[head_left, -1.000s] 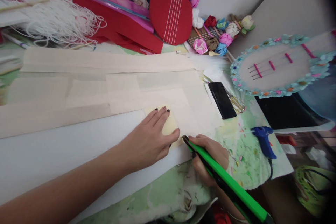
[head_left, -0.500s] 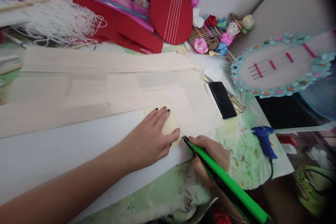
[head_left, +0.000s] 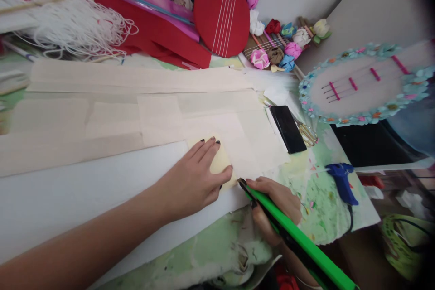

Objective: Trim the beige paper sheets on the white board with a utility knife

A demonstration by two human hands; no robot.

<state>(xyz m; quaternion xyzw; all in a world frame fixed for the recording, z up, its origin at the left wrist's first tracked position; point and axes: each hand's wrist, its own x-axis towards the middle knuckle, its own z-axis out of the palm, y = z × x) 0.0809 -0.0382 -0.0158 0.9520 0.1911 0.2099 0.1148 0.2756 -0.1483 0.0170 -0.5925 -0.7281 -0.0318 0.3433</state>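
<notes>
My left hand [head_left: 200,177] lies on a pale yellow piece of paper or card [head_left: 220,159], its fingers spread and pressing down. Beneath are a white sheet [head_left: 102,192] and pale beige fabric-like pieces [head_left: 159,120]. In my right hand [head_left: 280,199] is a green and black utility knife [head_left: 306,239]. Its tip is close to the right lower corner of the yellow piece, just right of my left thumb. Whether the blade touches anything I cannot tell.
A black phone [head_left: 288,129] and scissors [head_left: 308,134] lie right of the sheets. Beyond them are a blue glue gun [head_left: 343,183] and a flower-edged oval instrument shape [head_left: 363,84]. White cord [head_left: 78,25] and a red guitar-like shape [head_left: 220,13] sit at the back.
My right hand and the utility knife have shifted slightly right and down, away from my left thumb. My left hand stays in place on the yellow piece.
</notes>
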